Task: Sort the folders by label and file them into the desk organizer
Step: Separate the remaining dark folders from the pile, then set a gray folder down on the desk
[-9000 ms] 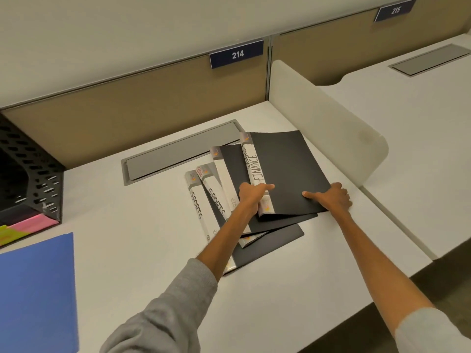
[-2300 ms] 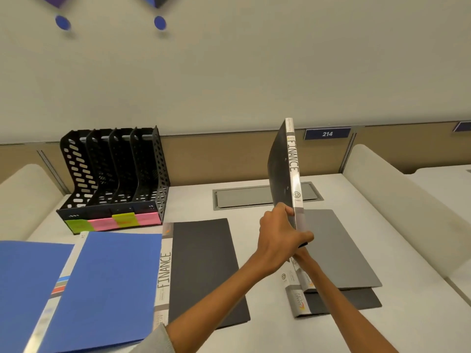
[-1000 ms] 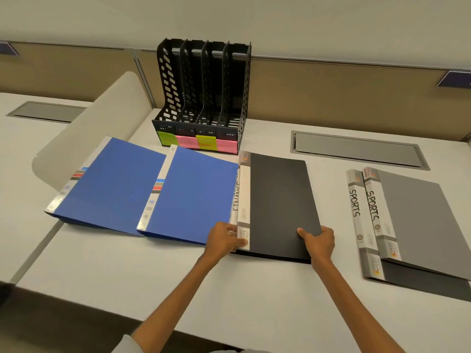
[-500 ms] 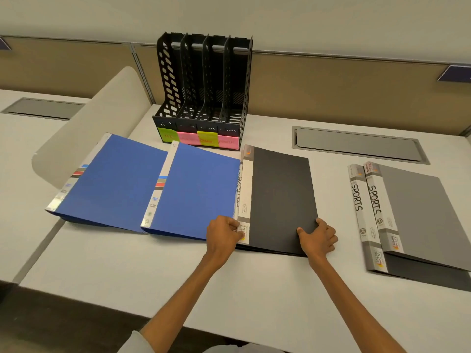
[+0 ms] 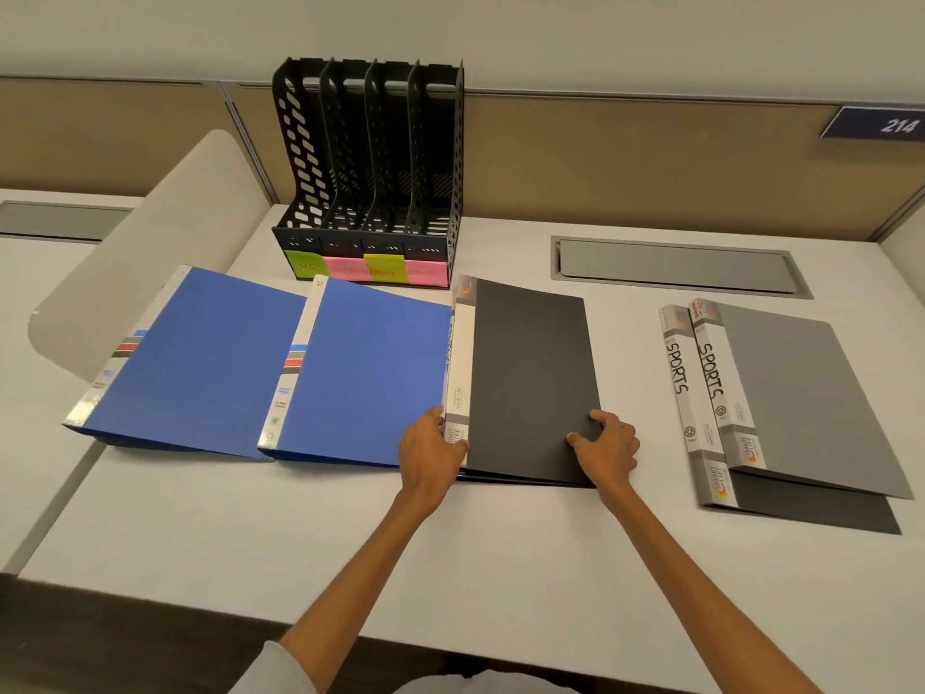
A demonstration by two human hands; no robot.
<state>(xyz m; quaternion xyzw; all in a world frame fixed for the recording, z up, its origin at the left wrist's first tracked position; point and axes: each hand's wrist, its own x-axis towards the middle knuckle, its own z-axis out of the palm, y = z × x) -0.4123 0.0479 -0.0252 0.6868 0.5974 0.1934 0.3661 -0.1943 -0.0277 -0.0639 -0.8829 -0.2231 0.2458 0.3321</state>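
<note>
The black folder [image 5: 530, 378] lies flat in the middle of the counter [image 5: 350, 543], and we hold its near corners. Our left hand [image 5: 433, 450] curls round the spine at 7 o'clock, and our right hand [image 5: 605, 448] grips the cover at 5 o'clock. Two blue folders [image 5: 365, 378] lie just beside it at 9 o'clock, two SPORTS folders [image 5: 796, 393] lie apart at 3 o'clock, and the desk organizer [image 5: 370, 167] stands at 11 o'clock.

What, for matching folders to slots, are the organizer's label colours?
Labels run green, pink, yellow, pink; head view.
</note>
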